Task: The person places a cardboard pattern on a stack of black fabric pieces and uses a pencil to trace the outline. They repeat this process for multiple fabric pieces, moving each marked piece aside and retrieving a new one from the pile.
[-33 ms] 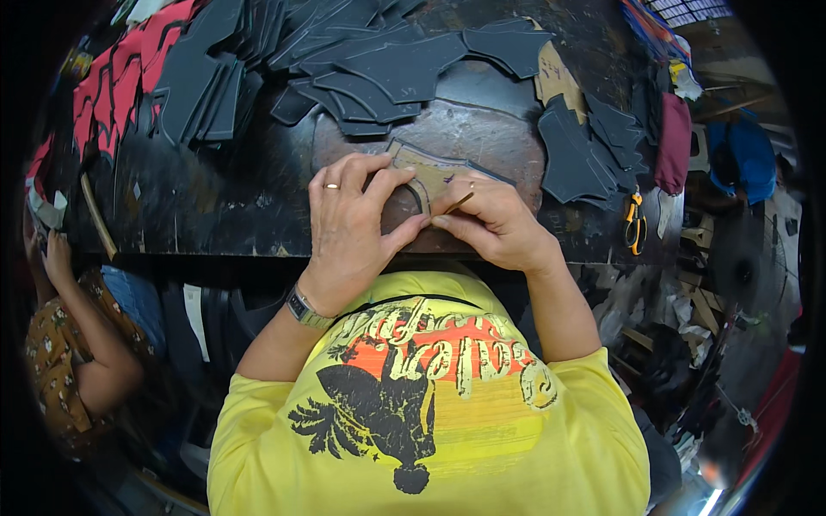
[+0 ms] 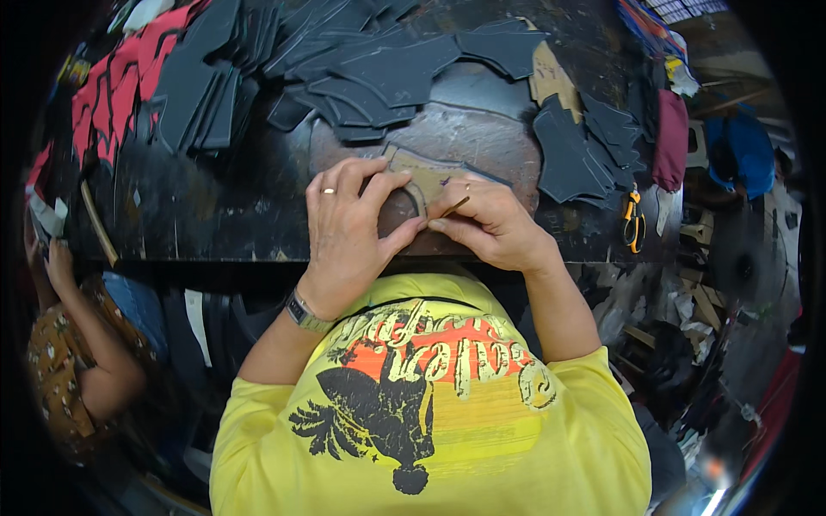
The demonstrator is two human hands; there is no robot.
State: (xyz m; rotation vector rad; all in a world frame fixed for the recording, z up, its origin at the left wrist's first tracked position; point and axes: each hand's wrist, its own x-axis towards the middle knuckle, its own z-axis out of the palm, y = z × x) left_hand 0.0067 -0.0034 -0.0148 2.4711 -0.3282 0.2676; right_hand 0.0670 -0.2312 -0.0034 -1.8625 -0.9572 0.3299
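A brown cardboard template (image 2: 422,174) with a curved cut-out lies on the table in front of me, over a dark piece whose edge shows beneath it. My left hand (image 2: 353,206), fingers spread, presses on its left end; the thumb reaches to the near tip of the curve. At that tip my right hand (image 2: 486,219) is closed in a pinch round a thin brown pen-like stick (image 2: 456,206). The stick's working end is hidden by the fingers. The right hand also rests over the template's right part.
Stacks of dark cut pieces (image 2: 387,73) cover the far table (image 2: 215,232); more lie at right (image 2: 572,155) beside another cardboard template (image 2: 553,77). Red pieces (image 2: 116,99) lie far left. Orange-handled snips (image 2: 633,222) sit near the right edge. A co-worker's arm (image 2: 103,335) is at left.
The view has shifted very slightly. Both hands keep their grip and place on the template.
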